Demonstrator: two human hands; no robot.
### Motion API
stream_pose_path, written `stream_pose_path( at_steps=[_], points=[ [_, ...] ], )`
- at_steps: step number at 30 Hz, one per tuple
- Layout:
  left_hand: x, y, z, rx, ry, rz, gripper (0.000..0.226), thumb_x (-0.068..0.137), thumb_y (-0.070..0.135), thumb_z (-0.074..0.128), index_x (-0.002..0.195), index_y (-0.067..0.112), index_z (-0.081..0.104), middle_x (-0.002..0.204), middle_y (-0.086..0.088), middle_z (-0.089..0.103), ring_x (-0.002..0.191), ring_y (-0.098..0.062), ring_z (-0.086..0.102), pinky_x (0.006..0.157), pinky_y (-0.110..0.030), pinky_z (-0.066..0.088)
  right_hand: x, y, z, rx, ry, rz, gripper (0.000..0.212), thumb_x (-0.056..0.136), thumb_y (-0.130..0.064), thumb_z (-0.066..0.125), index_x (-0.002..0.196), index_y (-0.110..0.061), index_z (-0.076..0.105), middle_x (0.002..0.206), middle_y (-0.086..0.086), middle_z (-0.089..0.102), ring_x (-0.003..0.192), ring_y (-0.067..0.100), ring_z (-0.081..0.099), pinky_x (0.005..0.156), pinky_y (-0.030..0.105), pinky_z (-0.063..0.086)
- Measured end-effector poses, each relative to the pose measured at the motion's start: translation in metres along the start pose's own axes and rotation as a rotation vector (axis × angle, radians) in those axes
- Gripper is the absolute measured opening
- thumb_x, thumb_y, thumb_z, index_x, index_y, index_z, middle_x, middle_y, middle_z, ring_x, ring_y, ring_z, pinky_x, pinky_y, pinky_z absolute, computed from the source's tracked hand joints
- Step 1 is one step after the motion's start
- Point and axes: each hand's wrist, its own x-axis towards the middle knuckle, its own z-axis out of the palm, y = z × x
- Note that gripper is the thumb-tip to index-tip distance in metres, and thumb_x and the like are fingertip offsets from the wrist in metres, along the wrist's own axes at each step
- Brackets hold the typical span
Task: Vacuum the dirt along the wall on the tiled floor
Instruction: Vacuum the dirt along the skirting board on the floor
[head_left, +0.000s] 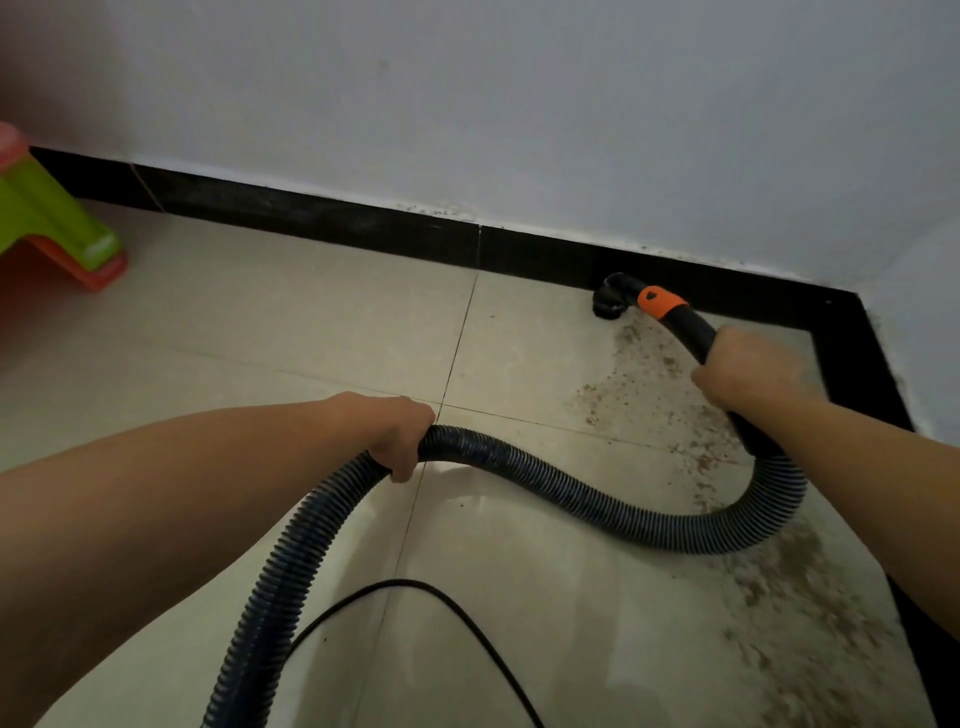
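Gripping: left hand (396, 435) round ribbed hose (571, 493); right hand (748, 370) round black wand (693, 330)
nozzle (610, 300): down on tiled floor (260, 322), beside baseboard (363, 223)
dirt (779, 587): brown specks scattered along right-hand baseboard

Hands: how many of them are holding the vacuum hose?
2. The left hand grips the ribbed hose at mid-length, above a tile joint; the right hand grips the black handle just behind the orange collar.

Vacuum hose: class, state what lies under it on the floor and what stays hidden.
Under the hose lies the pale tiled floor, with brown dirt scattered around its right-hand bend. The strip of tile directly beneath the hose is covered, so any dirt there cannot be seen.
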Motion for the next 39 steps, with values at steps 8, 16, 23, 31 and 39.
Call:
stream_pose_path(
  at_steps=[8, 16, 23, 31, 39],
  points=[
    [0.011, 0.008, -0.002, -0.040, 0.003, 0.040, 0.049, 0.076, 0.020, 0.074, 0.117, 0.014, 0.049, 0.111, -0.007, 0.059, 0.099, -0.024, 0.059, 0.078, -0.032, 0.049, 0.010, 0.039, 0.018, 0.092, -0.033, 0.164, 0.032, 0.088, -0.026, 0.068, 0.109, -0.010, 0.051, 0.074, 0.010, 0.052, 0.058, 0.024, 0.050, 0.052, 0.029, 0.038],
    [0.021, 0.004, -0.011, 0.002, 0.007, 0.041, 0.050, 0.075, 0.016, 0.072, 0.118, 0.017, 0.049, 0.109, -0.005, 0.058, 0.097, -0.022, 0.058, 0.077, -0.033, 0.050, 0.010, 0.073, 0.022, 0.481, -0.246, 0.325, 0.039, 0.084, -0.011, 0.072, 0.114, 0.001, 0.051, 0.085, 0.022, 0.066, 0.059, 0.034, 0.069, 0.061, 0.043, 0.059],
    [0.026, 0.013, -0.012, 0.097, -0.019, 0.071, 0.049, 0.076, 0.010, 0.071, 0.118, 0.019, 0.049, 0.104, -0.002, 0.053, 0.095, -0.021, 0.055, 0.074, -0.031, 0.046, -0.017, 0.079, 0.024, 0.621, -0.377, 0.274, 0.024, 0.079, 0.003, 0.069, 0.099, 0.007, 0.057, 0.071, 0.020, 0.063, 0.050, 0.031, 0.066, 0.051, 0.034, 0.056],
    [0.024, 0.019, -0.014, 0.118, -0.020, 0.103, 0.051, 0.075, 0.009, 0.072, 0.119, 0.020, 0.049, 0.107, -0.002, 0.054, 0.098, -0.021, 0.055, 0.079, -0.032, 0.048, -0.024, 0.076, 0.022, 0.606, -0.369, 0.203, 0.020, 0.081, -0.001, 0.068, 0.094, -0.003, 0.054, 0.072, 0.016, 0.064, 0.046, 0.026, 0.066, 0.049, 0.032, 0.053],
    [0.019, 0.034, -0.015, 0.119, -0.020, 0.155, 0.050, 0.075, 0.010, 0.073, 0.118, 0.019, 0.050, 0.105, -0.001, 0.052, 0.095, -0.021, 0.053, 0.077, -0.033, 0.046, -0.040, 0.111, 0.018, 0.600, -0.368, 0.287, 0.017, 0.076, 0.005, 0.067, 0.088, 0.004, 0.056, 0.065, 0.018, 0.063, 0.043, 0.029, 0.065, 0.046, 0.030, 0.052]
  ],
)
